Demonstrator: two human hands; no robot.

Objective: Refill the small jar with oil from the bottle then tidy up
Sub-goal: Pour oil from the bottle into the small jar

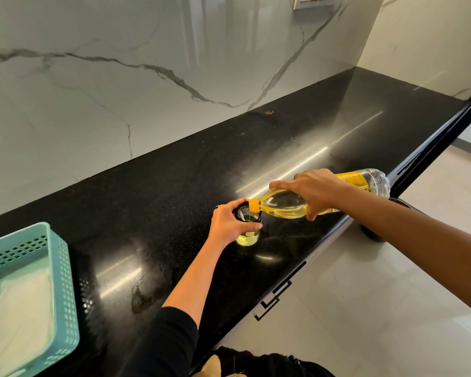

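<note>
The left hand [229, 221] wraps around the upper part of the small jar [247, 238], fingers and thumb curled round its dark rim. The jar stands upright on the black counter [161, 191], near the front edge. The right hand [314, 190] grips the oil bottle [282, 204] around its middle, tipped almost level, with its yellow neck at the jar's mouth. Yellow oil fills the jar's lower part; whether a stream is running is hard to tell. A teal basket [65, 273] sits at the counter's left end
</note>
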